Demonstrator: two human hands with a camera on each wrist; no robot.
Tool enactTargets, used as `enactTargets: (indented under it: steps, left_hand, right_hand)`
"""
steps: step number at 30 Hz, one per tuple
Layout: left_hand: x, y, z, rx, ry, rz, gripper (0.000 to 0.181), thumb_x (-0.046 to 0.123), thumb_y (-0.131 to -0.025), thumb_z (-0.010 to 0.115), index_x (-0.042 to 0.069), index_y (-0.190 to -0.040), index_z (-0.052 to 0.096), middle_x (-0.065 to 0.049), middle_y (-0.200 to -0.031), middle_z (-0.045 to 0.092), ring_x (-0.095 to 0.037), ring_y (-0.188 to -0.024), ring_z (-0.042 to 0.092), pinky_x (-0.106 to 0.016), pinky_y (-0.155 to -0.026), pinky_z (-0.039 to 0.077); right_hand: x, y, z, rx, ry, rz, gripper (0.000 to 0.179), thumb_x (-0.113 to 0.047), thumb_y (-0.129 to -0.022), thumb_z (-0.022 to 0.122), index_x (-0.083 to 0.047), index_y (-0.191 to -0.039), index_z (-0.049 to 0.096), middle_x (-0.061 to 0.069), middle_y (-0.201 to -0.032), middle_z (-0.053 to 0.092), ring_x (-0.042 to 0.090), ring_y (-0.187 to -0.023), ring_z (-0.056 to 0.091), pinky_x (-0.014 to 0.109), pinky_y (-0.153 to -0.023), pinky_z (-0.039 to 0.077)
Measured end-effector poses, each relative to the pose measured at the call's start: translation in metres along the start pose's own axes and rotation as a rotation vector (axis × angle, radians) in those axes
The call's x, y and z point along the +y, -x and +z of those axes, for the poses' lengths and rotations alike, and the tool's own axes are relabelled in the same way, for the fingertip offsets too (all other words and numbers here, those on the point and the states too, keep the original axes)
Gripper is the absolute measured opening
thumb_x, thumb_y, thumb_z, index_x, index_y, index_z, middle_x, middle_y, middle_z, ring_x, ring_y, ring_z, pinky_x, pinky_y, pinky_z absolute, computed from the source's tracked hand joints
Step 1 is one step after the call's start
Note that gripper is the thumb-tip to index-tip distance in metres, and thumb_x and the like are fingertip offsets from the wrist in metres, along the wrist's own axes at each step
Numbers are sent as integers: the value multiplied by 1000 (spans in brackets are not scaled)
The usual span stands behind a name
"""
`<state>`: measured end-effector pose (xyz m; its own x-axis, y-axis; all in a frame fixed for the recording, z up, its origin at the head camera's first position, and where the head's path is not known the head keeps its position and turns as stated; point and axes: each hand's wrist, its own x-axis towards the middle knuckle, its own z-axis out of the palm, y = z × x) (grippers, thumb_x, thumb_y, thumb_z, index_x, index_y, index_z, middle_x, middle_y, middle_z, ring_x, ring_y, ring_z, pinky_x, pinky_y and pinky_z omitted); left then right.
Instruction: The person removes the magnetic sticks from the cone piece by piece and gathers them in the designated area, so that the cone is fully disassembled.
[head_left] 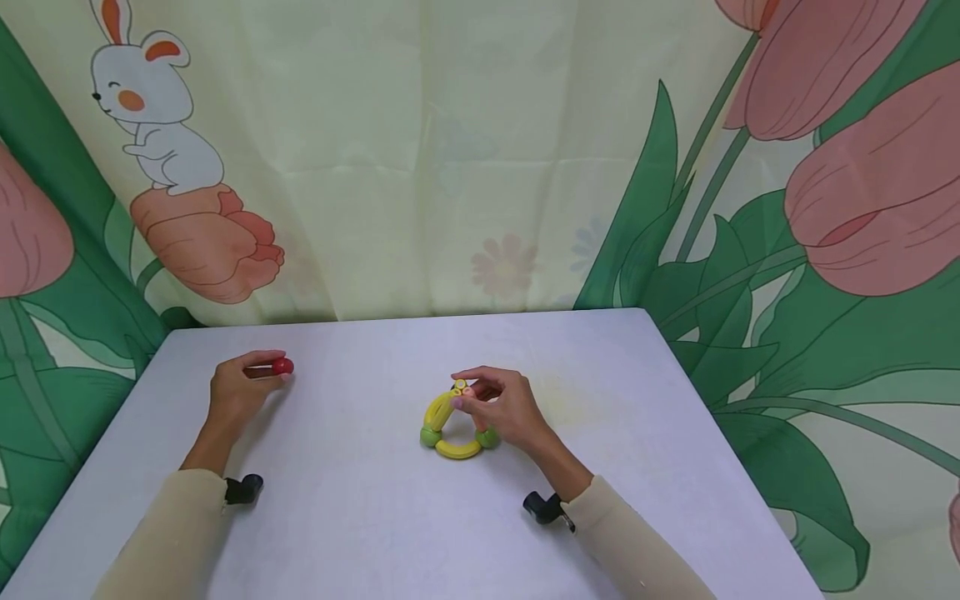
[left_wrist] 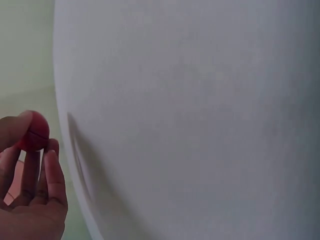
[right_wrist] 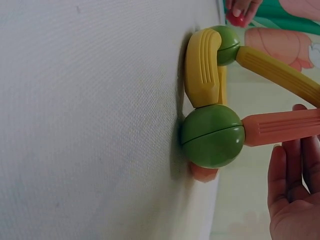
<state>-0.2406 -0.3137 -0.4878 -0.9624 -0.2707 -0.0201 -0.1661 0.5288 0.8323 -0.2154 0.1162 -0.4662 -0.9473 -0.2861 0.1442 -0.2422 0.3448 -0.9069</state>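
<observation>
My left hand [head_left: 238, 393] pinches a small red ball [head_left: 282, 367] between thumb and fingers, above the table's left side. A dark seam line crosses the ball [left_wrist: 36, 134] in the left wrist view. Near the table's middle, my right hand [head_left: 516, 410] holds the top of a frame of magnetic building rods and balls, where rod ends meet. Curved yellow rods [head_left: 458, 451] join green balls [head_left: 431, 437] at its base. An orange rod [right_wrist: 280, 127] rises from the nearer green ball [right_wrist: 213, 136]; its upper end is out of the right wrist view.
The white table [head_left: 352, 517] has its far edge against a printed curtain [head_left: 360, 167] with a rabbit and tulips. A small black camera [head_left: 244, 489] sits on the left wrist, another black camera [head_left: 542, 507] on the right.
</observation>
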Motion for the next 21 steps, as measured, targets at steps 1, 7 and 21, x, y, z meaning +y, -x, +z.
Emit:
enactTargets:
  steps: [1, 7, 21]
  left_hand:
    - [-2, -1, -1, -1, -11, -9, 49, 21, -98, 78, 7, -144, 65, -23, -145, 61, -38, -129, 61, -6, -77, 50]
    - [-10, -10, -9, 9, -85, -59, 50, 18, -99, 76, 5, -146, 63, -26, -148, 58, -43, -133, 57, -33, -95, 60]
    - [-9, -20, -10, 25, -125, -73, 48, 8, -100, 72, 0, -146, 61, -31, -149, 54, -49, -137, 51, -61, -111, 50]
  right_hand:
    - [0, 0, 0, -2, -3, 1, 35, -25, -89, 88, -26, -123, 79, -1, -85, 72, 19, -82, 69, 27, -74, 58]
    - [0, 0, 1, -7, -15, 13, 35, -25, -89, 88, -27, -123, 79, 0, -85, 72, 19, -83, 69, 28, -74, 58]
    - [1, -1, 1, -2, -7, 17, 34, -27, -89, 88, -31, -121, 79, -2, -86, 73, 18, -83, 69, 28, -76, 58]
